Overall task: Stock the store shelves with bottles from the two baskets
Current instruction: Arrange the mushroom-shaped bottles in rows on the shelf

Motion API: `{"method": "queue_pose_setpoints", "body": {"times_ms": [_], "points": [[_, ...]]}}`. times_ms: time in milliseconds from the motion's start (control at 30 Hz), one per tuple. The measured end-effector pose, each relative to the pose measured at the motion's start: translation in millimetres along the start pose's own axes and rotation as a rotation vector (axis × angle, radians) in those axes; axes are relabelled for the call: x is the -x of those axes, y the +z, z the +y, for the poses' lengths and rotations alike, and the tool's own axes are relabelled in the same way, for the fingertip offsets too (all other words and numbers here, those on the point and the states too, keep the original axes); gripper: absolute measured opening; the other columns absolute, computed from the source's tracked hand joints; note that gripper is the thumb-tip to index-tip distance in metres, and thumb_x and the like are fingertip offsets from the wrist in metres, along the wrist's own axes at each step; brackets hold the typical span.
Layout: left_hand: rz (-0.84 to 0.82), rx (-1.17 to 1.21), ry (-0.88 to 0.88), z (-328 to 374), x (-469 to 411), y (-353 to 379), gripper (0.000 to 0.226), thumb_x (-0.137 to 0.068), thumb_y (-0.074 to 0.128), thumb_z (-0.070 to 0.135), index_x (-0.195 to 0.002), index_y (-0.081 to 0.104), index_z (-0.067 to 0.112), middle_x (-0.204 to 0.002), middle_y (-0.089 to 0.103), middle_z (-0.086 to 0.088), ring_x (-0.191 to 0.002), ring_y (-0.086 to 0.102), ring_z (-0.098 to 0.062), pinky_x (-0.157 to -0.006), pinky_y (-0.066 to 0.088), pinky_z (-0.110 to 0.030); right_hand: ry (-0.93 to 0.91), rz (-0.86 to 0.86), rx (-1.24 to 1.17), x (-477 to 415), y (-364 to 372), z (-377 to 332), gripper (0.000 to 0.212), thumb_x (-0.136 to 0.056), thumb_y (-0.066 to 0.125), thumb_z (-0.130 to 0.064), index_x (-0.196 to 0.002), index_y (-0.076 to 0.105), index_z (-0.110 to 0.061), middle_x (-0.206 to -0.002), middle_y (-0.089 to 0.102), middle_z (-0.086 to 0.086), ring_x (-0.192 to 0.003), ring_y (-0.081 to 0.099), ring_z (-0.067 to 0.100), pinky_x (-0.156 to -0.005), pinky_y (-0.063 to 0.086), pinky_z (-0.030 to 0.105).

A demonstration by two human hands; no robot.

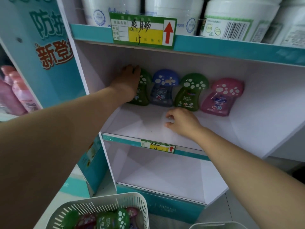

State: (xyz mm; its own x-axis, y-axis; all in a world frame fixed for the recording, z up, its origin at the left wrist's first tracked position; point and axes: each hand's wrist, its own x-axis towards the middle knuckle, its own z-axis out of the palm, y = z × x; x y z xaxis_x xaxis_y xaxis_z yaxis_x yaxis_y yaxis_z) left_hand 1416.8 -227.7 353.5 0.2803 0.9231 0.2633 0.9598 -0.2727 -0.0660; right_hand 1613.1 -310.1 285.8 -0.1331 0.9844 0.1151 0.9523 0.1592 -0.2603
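Mushroom-shaped bottles stand in a row at the back of the middle shelf (148,126). My left hand (128,81) grips the leftmost green bottle (143,90) from its left side. Beside it stand a blue bottle (163,88), a second green bottle (189,91) and a pink bottle (221,96). My right hand (179,121) hovers over the shelf floor in front of the second green bottle, fingers loosely curled and holding nothing. A white slotted basket (102,207) at the bottom holds several more green and pink bottles. The rim of a second basket (221,225) shows at the bottom right.
The lower shelf (156,172) has nothing on it. White tubs (175,12) fill the top shelf behind a green price tag (142,32). A teal display panel (49,47) stands at left, with pink bottles (14,91) beyond it.
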Motion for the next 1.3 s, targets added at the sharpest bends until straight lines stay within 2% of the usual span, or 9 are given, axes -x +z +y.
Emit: {"method": "queue_pose_setpoints", "body": {"times_ms": [133,233,333,567,700,800,933,1167,1300], "points": [[-0.057,0.036,0.023,3.8,24.8,-7.4,0.081,-0.085,0.067,0.021,-0.148,0.019,0.006,-0.148,0.027,-0.019,-0.134,0.030,-0.036,-0.109,0.034,-0.043,0.019,0.005,0.037,9.3,-7.8,-10.8,0.038,-0.086,0.065,-0.031,-0.122,0.061,-0.020,-0.121,0.063,0.002,-0.108,0.059,0.021,-0.087,0.049,0.032],[-0.088,0.083,0.036,8.0,49.6,-17.9,0.055,-0.085,0.065,0.021,-0.133,0.044,0.008,-0.130,0.047,-0.017,-0.115,0.050,-0.032,-0.087,0.047,-0.039,0.027,0.010,0.071,19.8,-17.9,-23.1,0.038,-0.087,0.064,-0.033,-0.123,0.060,-0.021,-0.120,0.063,0.002,-0.108,0.059,0.022,-0.085,0.049,0.033],[-0.045,0.090,0.059,10.6,76.4,-30.8,0.041,-0.084,0.064,0.023,-0.122,0.053,0.012,-0.113,0.058,-0.012,-0.099,0.057,-0.027,-0.070,0.044,-0.032,0.015,0.006,0.108,33.6,-29.5,-38.4,0.039,-0.088,0.062,-0.033,-0.125,0.058,-0.021,-0.122,0.062,0.002,-0.110,0.057,0.024,-0.087,0.050,0.035],[-0.046,0.097,0.085,9.1,138.5,-56.7,0.038,-0.091,0.058,0.024,-0.127,0.050,0.014,-0.114,0.059,-0.009,-0.098,0.055,-0.024,-0.076,0.043,-0.032,-0.026,0.024,0.194,72.8,-43.0,-77.5,0.040,-0.087,0.063,-0.037,-0.125,0.058,-0.024,-0.124,0.060,0.001,-0.111,0.057,0.023,-0.087,0.051,0.036],[-0.084,0.097,0.085,1.6,179.3,-52.2,0.038,-0.090,0.059,0.029,-0.123,0.052,0.013,-0.111,0.057,-0.007,-0.098,0.055,-0.024,-0.074,0.046,-0.033,-0.052,0.038,0.207,97.1,-36.4,-96.9,0.034,-0.088,0.062,-0.037,-0.119,0.059,-0.024,-0.119,0.060,0.000,-0.107,0.056,0.024,-0.080,0.048,0.033],[-0.127,0.111,0.071,-7.2,210.4,-35.0,0.035,-0.088,0.059,0.026,-0.122,0.054,0.015,-0.110,0.056,-0.005,-0.099,0.055,-0.024,-0.079,0.052,-0.037,-0.091,0.040,0.210,115.4,-20.9,-109.1,0.027,-0.089,0.060,-0.033,-0.114,0.062,-0.022,-0.112,0.060,0.002,-0.100,0.055,0.025,-0.072,0.043,0.030],[-0.224,0.125,0.034,-23.6,250.7,-3.2,0.036,-0.086,0.060,0.026,-0.121,0.056,0.015,-0.115,0.056,-0.005,-0.105,0.055,-0.026,-0.085,0.052,-0.041,-0.122,-0.001,0.178,135.5,9.1,-120.7,0.028,-0.088,0.062,-0.036,-0.111,0.063,-0.020,-0.111,0.062,0.004,-0.101,0.057,0.026,-0.079,0.049,0.033],[-0.378,0.080,-0.022,-47.7,302.0,55.0,0.030,-0.087,0.057,0.019,-0.117,0.056,0.013,-0.112,0.056,-0.007,-0.107,0.056,-0.028,-0.078,0.048,-0.037,-0.128,-0.174,0.157,150.5,77.0,-131.0,0.030,-0.092,0.057,-0.036,-0.118,0.060,-0.021,-0.115,0.060,0.002,-0.100,0.057,0.024,-0.075,0.043,0.030],[-0.447,0.095,-0.063,-64.7,321.5,94.1,0.033,-0.088,0.059,0.021,-0.121,0.056,0.013,-0.112,0.057,-0.008,-0.108,0.055,-0.027,-0.085,0.050,-0.039,-0.106,-0.251,0.110,150.1,116.9,-136.2,0.028,-0.090,0.059,-0.033,-0.116,0.062,-0.021,-0.116,0.062,0.000,-0.100,0.058,0.022,-0.077,0.047,0.031]]}}
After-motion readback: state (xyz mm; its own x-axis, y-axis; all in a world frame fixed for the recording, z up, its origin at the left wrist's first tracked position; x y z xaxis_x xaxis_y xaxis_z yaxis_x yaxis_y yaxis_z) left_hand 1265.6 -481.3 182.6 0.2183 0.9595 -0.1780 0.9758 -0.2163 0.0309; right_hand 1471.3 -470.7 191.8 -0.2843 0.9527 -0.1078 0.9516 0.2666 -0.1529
